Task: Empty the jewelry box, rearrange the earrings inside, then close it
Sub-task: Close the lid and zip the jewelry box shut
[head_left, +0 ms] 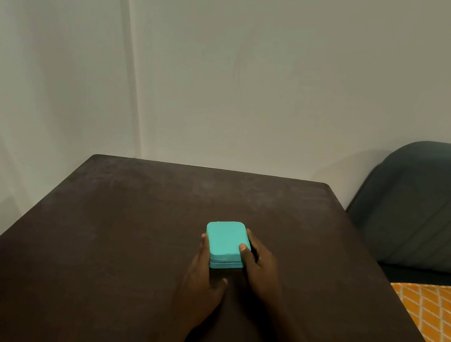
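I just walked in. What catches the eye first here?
A bright turquoise box, lid shut, sits mid-table on the dark brown table. The left hand and right hand hold its sides. An orange patterned cloth glows at the right edge.

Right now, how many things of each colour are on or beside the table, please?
Turquoise: 1, jewelry box, closed, held by left hand and right hand
Dark grey: 1, chair
Orange: 1, patterned cloth
Total: 3
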